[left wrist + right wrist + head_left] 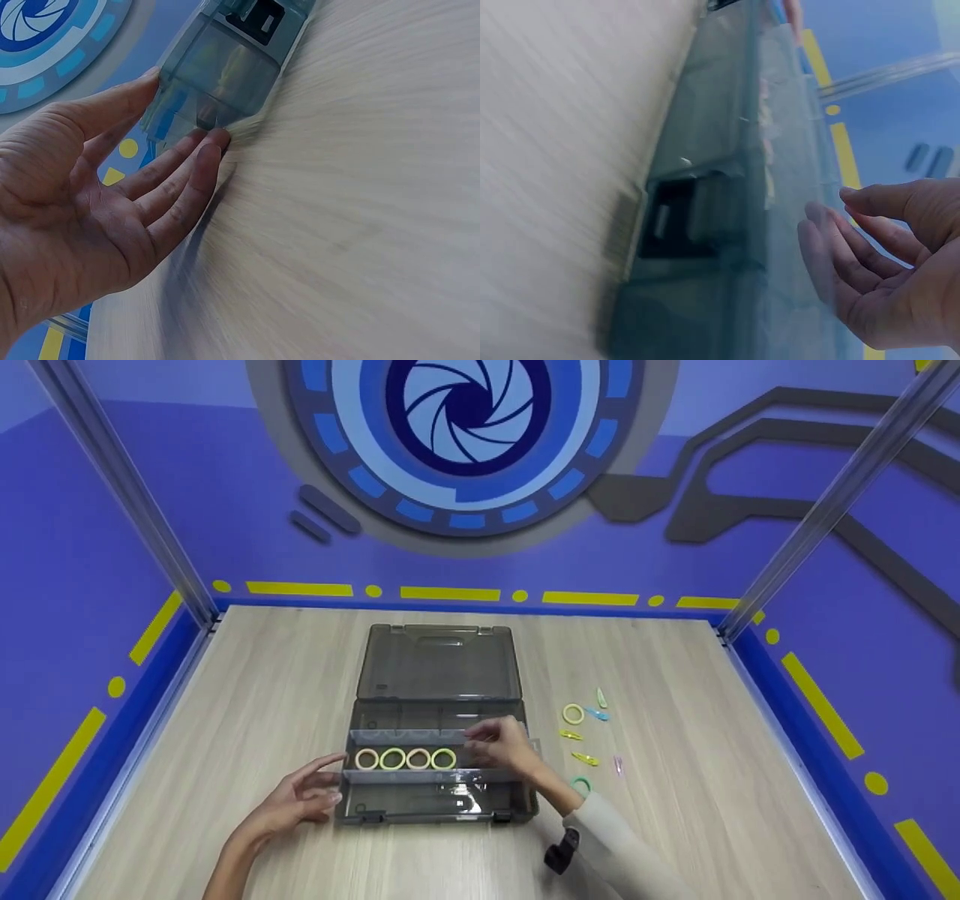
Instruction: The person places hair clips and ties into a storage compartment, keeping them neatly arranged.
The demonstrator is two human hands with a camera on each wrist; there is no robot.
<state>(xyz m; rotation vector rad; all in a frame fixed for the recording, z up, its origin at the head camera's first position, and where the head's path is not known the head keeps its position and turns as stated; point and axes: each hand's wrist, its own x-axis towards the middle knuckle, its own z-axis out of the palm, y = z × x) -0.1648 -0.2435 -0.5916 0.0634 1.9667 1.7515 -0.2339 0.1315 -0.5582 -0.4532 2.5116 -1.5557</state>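
Note:
A dark see-through organizer box [436, 802] lies on the table with its lid [439, 667] folded back. Several pastel yellow and pink rings [393, 758], like hair ties, stand in a row along its middle compartment. My left hand [294, 801] is at the box's left end; in the left wrist view its loosely spread fingers [176, 210] reach the box corner. Over the right part of the middle compartment, right of the rings, hovers my right hand [501, 746]. Its fingers bend loosely, and in the right wrist view [889, 262] nothing shows between thumb and fingertips.
Right of the box lie a yellow ring [573, 714], a green ring [581, 785] partly behind the right forearm, and several small hair clips: yellow [585, 759], blue [598, 713], pale green [601, 698] and pink [618, 766]. Blue printed walls [480, 562] enclose the table.

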